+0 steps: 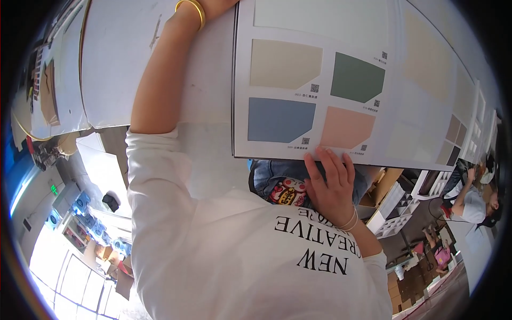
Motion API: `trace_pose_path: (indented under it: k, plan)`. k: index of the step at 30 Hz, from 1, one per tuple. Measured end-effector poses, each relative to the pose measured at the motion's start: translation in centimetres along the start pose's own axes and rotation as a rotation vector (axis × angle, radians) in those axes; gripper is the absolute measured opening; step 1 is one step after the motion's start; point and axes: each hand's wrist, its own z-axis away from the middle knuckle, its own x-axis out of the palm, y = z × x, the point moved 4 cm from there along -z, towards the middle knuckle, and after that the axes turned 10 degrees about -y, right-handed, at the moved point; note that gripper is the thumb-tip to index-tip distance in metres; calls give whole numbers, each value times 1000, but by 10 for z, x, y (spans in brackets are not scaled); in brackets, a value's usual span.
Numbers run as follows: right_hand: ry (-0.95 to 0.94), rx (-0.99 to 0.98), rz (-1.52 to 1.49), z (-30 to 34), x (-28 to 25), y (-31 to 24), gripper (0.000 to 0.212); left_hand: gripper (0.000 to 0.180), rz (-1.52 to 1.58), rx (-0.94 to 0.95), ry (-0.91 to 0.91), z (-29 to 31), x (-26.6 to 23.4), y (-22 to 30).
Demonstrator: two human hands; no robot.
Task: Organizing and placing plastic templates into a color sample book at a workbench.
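Observation:
A large colour sample book (242, 144) lies open across the white table (114, 64), its lower edge reaching over my lap. Its page carries a beige swatch (286, 64), a green swatch (358, 77), a blue-grey swatch (281, 120) and a peach swatch (348, 128). My right hand (333, 184) rests at the book's lower edge, fingers stretched and spread, their tips on the page just below the peach swatch. My left arm reaches far forward along the book's left side. Only the back of my left hand (216, 6) shows at the top; its fingers are cut off.
A piece of brown cardboard (49, 98) lies at the table's far left. White shelf racks (394, 213) stand to the right, below the table. Farther right are a person in white (472, 202) and a person in pink (442, 256). Blue bottles (98, 229) stand at lower left.

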Motion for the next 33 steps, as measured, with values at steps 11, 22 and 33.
trace_pose_path:
  k: [11, 22, 33]
  plan:
    - [41, -9, 29, -4, -2, -8, 43, 52, -10, 6, 15, -2, 3, -3]
    - [34, -346, 87, -48, 0, -54, 42, 51, -23, 17, 40, -2, 3, -3]
    - [-101, -310, 75, -52, 11, -56, 58, 53, 1, -16, 29, 0, 1, -2]
